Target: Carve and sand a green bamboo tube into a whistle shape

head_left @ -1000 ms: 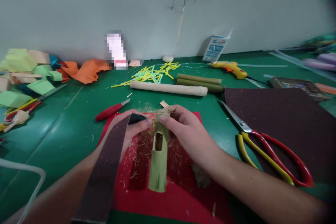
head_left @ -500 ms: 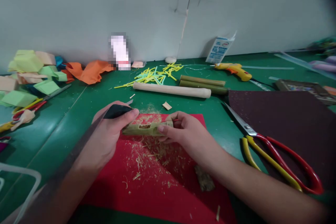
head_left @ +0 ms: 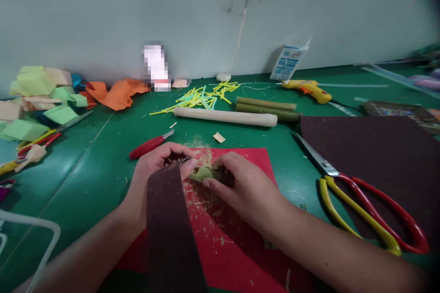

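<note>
My left hand [head_left: 154, 169] is closed on a long dark strip of sandpaper [head_left: 170, 229] that hangs toward me, its thumb pressing the strip's end against a short green bamboo piece [head_left: 202, 174]. My right hand [head_left: 240, 187] wraps round that bamboo piece from the right and hides most of it. Both hands work over a red mat [head_left: 237, 256] strewn with bamboo shavings.
A red-handled knife [head_left: 148, 145] lies just left of the mat. Red and yellow scissors [head_left: 360, 201] and a dark sandpaper sheet [head_left: 378, 155] lie right. Farther back are a wooden dowel [head_left: 225, 116], bamboo sticks [head_left: 266, 106], a yellow glue gun [head_left: 307, 89], coloured straws and folded paper [head_left: 41, 100].
The bamboo piece went from upright to level and is now mostly hidden in my right hand. The sandpaper strip swung back toward me, with its end pressed on the bamboo.
</note>
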Available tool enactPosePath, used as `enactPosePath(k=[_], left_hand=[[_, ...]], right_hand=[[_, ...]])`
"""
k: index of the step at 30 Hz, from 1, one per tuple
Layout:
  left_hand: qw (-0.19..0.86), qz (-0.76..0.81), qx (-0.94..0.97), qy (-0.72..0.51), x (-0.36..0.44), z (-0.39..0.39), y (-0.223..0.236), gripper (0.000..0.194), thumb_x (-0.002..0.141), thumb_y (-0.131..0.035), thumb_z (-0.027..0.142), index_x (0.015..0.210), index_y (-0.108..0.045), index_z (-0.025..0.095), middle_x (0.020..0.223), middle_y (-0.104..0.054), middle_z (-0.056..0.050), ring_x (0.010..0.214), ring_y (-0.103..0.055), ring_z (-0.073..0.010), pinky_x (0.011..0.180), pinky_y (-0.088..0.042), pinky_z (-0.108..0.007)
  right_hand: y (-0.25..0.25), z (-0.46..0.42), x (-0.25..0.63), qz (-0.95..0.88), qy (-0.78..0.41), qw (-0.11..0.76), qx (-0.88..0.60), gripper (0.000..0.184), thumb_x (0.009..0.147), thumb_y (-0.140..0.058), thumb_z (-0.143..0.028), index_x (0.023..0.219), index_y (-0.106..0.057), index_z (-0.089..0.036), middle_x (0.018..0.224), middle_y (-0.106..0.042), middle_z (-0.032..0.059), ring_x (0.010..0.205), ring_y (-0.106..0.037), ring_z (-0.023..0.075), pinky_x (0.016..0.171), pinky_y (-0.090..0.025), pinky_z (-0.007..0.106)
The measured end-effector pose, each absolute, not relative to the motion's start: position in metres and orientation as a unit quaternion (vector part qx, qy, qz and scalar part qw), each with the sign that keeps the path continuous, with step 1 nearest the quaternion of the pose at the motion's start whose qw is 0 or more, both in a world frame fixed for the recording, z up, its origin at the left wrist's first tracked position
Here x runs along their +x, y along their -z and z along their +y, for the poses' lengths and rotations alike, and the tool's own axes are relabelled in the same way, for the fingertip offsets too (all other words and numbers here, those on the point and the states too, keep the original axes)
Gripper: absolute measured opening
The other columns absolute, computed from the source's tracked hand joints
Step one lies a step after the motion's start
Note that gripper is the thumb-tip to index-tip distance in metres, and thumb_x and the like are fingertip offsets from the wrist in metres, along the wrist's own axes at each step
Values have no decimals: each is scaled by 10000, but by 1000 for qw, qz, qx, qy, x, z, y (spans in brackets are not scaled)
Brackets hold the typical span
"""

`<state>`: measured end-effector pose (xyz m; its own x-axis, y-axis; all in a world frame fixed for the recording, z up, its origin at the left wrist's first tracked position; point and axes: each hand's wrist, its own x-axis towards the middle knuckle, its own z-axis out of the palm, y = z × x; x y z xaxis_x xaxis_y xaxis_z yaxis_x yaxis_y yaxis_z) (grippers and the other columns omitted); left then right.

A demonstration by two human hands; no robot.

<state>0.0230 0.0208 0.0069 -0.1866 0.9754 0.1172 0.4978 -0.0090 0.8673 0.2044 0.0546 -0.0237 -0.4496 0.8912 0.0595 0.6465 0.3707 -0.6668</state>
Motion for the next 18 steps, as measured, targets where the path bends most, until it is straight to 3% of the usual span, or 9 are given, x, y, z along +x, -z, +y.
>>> enactPosePath(k=[4, 8, 14, 18], left_hand=[[236, 671, 571, -409, 23, 20, -3, 133, 784, -678, 319, 883, -713, 237, 878, -717, 4, 822, -634, -183, 733, -502, -265], [246, 691, 546, -406, 20, 19, 2, 140, 800, -658, 383, 822, -708, 254, 820, -691, 36, 807, -625, -168, 813, -498, -276], [311, 636, 516, -482, 21, 20, 10, 134, 754, -687, 305, 872, -688, 242, 891, -675, 26, 808, -610, -154, 799, -495, -271], [316, 644, 541, -440, 24, 22, 11, 158, 748, -680, 296, 898, -682, 244, 948, -693, 5, 907, -632, -191, 921, -478, -335]], right_hand=[[25, 54, 205, -806, -300, 213, -464, 163, 788, -660, -272, 785, -508, -213, 872, -549, 15, 723, -529, 147, 594, -401, 273], [24, 55, 208, -820, -291, 192, -454, 272, 695, -720, -204, 875, -516, -207, 945, -551, 28, 744, -531, 148, 603, -410, 273], [20, 57, 210, -818, -309, 186, -449, 163, 734, -659, -233, 869, -570, -215, 821, -603, 9, 681, -538, 149, 576, -404, 278], [21, 56, 209, -825, -302, 215, -427, 104, 792, -610, -245, 884, -621, -197, 835, -623, 29, 757, -570, 171, 658, -449, 299]])
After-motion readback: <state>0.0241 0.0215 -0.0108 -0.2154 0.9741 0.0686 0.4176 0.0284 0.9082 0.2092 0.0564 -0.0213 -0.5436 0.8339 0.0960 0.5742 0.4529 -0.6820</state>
